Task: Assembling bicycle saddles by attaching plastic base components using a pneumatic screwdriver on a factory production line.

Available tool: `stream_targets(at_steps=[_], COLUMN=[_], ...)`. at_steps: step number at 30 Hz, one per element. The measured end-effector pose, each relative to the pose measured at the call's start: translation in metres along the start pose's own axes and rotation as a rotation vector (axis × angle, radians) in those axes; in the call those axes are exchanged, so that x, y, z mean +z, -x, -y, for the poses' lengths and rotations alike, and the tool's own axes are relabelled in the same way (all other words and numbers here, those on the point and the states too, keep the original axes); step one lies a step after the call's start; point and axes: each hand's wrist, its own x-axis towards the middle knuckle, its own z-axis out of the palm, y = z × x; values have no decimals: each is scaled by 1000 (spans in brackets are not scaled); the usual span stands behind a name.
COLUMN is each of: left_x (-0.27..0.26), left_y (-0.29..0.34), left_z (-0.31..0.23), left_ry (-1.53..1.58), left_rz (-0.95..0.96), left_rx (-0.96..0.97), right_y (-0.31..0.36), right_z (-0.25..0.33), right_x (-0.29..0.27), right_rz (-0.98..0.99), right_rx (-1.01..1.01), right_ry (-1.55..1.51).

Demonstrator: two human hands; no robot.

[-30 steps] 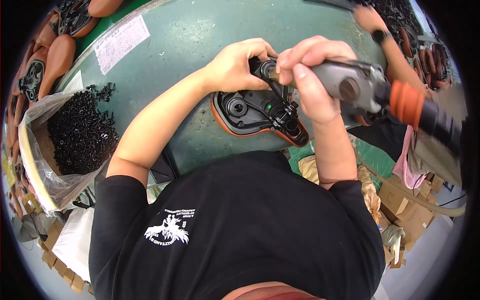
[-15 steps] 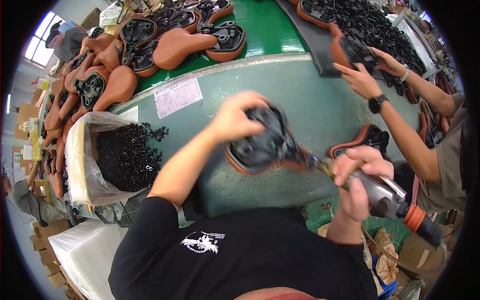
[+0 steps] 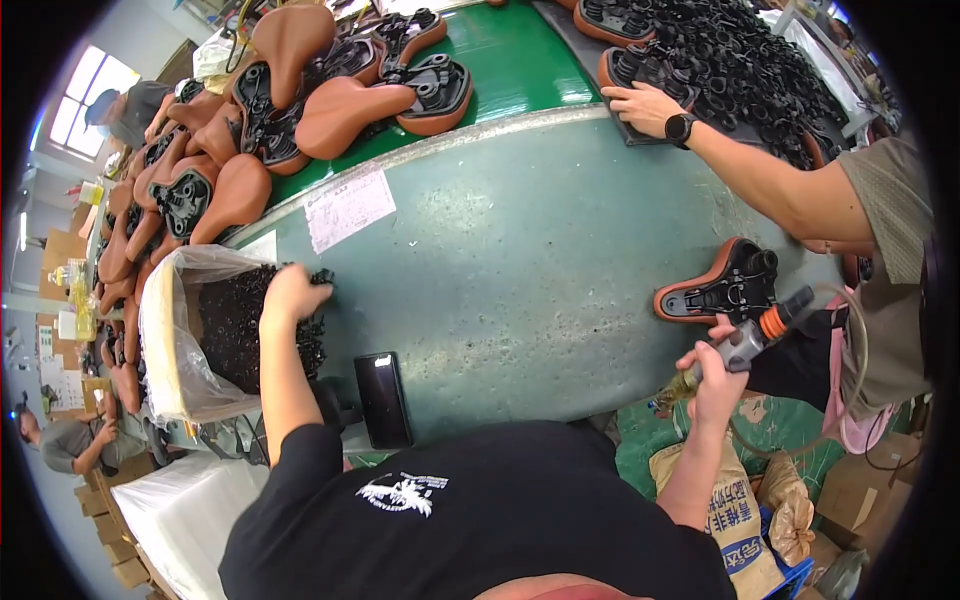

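Observation:
My left hand (image 3: 292,296) is over the edge of a plastic-lined box (image 3: 165,330) of small black screws (image 3: 232,330), its fingers curled in at a few loose screws beside the box. What the fingertips hold, if anything, is too small to tell. My right hand (image 3: 712,375) is wrapped round a grey air screwdriver (image 3: 742,347) with an orange ring, its bit end angled down to the left past the table's front edge. Just beyond it a brown bicycle saddle (image 3: 725,285) lies upside down, showing its black underside.
Brown saddles (image 3: 345,115) are heaped at the back left. A paper sheet (image 3: 350,210) and a phone (image 3: 383,400) lie on the green table (image 3: 510,270). At right, a co-worker's hand (image 3: 645,108) touches another saddle near piled black parts (image 3: 760,90). An air hose (image 3: 862,360) hangs at right.
The saddle has left my left hand, which has moved left to the screws. A further saddle shows atop the heap. The screwdriver has swung round, and the co-worker's saddle is lowered.

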Motion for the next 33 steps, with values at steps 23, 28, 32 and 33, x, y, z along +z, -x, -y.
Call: stream_targets(at_steps=[23, 28, 32, 33], left_x=[78, 67, 62, 59], left_y=[13, 50, 75, 86], left_z=[21, -9, -73, -92], left_ry=[81, 552, 1943, 2102], left_rz=[-532, -875, -206, -76], left_rx=[53, 210, 256, 239], right_y=[3, 8, 12, 13], right_z=[21, 23, 19, 20], right_x=[60, 39, 48, 47], right_rz=[1132, 857, 914, 916], right_rx=[111, -368, -460, -446], right_ry=[279, 145, -37, -103])
